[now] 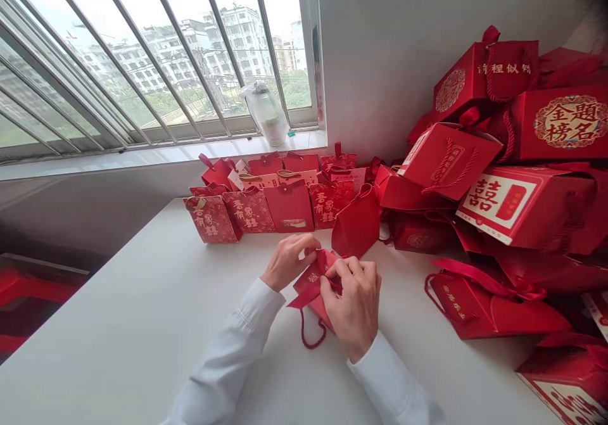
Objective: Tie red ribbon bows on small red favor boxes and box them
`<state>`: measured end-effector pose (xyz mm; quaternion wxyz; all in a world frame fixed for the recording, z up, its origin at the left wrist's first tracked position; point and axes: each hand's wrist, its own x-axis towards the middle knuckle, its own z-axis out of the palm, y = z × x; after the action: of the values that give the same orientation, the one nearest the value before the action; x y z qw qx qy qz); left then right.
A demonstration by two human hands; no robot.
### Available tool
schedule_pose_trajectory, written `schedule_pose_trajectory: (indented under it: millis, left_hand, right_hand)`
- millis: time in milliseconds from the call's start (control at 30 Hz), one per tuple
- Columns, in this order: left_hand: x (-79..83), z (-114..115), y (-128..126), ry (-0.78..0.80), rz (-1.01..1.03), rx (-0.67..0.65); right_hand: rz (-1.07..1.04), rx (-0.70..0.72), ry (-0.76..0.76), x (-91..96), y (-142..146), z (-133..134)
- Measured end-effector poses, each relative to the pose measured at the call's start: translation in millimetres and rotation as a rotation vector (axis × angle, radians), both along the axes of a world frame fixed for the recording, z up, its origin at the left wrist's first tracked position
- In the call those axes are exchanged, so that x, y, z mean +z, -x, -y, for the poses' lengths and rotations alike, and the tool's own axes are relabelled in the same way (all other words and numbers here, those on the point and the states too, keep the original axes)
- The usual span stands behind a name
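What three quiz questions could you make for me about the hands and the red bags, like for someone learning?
1. True or false: the left hand and the right hand both touch the small red gift bag.
2. What stands on the window sill? A: a clear plastic bag. B: a red box. C: a white cup.
3. Fill in the gap: the row of red paper bags stands on the white table, between the hands and the ____.

Key: 1 true; 2 A; 3 window.
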<state>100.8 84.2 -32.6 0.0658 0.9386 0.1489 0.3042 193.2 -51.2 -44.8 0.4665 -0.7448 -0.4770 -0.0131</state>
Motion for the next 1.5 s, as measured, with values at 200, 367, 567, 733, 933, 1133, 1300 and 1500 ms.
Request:
schedule_pose_trajectory:
  millis: [200,367,567,733,933,1133,1300,1500]
  left_hand:
    - [8.6,2.2,0.8,0.256,-0.036,0.006]
    - [5.2,8.6,-1.9,0.286,0.027,0.04]
    - [-5.5,7.7,-3.4,0.374,0.114,0.044]
    - [-14.7,0.2,-5.9,0.593,0.147,-0.005]
    - [8.5,-5.6,2.6,0.909,-0.051,-0.191]
    - [43.0,-13.9,18.6,1.033,-0.275,-0.236]
    - [63.4,-16.5,16.2,0.994,-0.402,-0.228]
    - [87.0,-7.4,7.7,0.78,-0.54,-0.232]
  right_hand:
    - [-0.003,0.001,-0.006,-0.2,1.0,2.0]
    - [0.004,-0.01,0.007,-0.4,1.6,-0.2]
    - [-0.003,-0.014,0.014,0.1,0.9,-0.2]
    - [-0.016,-0.022,0.019,-1.3,2.6,-0.4]
    - [-0.024,-0.019,-0.019,5.9,1.5,7.7]
    - [-0.04,0.02,-0.055,5.2,-15.1,35.9]
    - [-0.076,0.076,-0.032,-4.7,-24.6,44.4]
    - [-0.1,0.051,-0.013,-9.3,-38.1,40.7]
